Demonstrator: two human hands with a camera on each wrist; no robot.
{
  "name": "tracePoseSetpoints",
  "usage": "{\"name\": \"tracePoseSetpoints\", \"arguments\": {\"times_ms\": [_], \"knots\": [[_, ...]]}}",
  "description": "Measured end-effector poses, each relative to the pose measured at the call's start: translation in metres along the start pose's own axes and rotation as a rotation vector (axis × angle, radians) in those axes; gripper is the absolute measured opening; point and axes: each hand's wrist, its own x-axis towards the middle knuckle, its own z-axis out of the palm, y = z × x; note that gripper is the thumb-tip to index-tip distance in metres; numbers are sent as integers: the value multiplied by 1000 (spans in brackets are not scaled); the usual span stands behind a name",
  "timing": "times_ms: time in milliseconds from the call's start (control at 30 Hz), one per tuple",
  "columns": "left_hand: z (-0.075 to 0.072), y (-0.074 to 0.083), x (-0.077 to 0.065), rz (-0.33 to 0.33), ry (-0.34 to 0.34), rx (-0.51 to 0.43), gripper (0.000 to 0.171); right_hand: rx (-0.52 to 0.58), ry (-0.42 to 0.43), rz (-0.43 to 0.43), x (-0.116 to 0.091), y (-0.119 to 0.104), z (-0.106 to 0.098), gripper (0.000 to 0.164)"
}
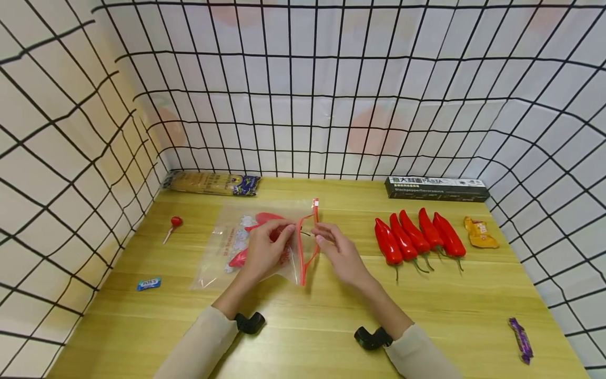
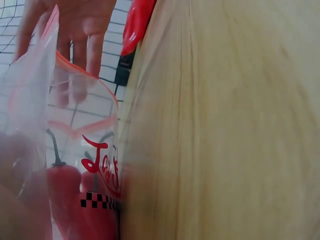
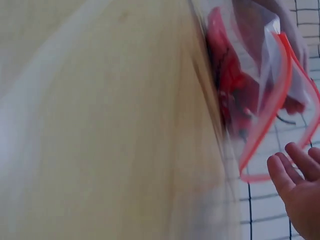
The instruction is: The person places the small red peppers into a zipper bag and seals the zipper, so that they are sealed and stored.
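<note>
A clear zip bag [image 1: 213, 266] with a red zip strip [image 1: 301, 258] lies on the table, its mouth parted toward the right. Red chili peppers [image 1: 238, 258] are inside it; in the left wrist view their dark stems point to the mouth, beside red lettering. My left hand [image 1: 265, 250] pinches the bag close to its opening, thumb and forefinger together. Just right of the mouth is my right hand [image 1: 343, 258]. In the right wrist view that hand [image 3: 305, 200] has its fingers extended beside the red strip, holding nothing.
Several red chili peppers [image 1: 409, 237] lie in a row on the right, near a yellow packet [image 1: 480, 232] and purple candy [image 1: 521, 341]. A pasta box [image 1: 437, 189] and noodle pack [image 1: 211, 183] line the back. A lollipop [image 1: 176, 221] and blue candy [image 1: 149, 284] are left. Black wire mesh [image 1: 310, 97] surrounds the table.
</note>
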Motion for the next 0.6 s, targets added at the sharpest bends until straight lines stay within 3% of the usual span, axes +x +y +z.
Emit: {"name": "tracePoseSetpoints", "arguments": {"times_ms": [333,600], "knots": [[0,-1,0,-10,-3,-28,18,-321,291,30,-32,15,-68,39],[0,-2,0,-42,-28,-43,18,-579,376,158,-55,32,-113,49]]}}
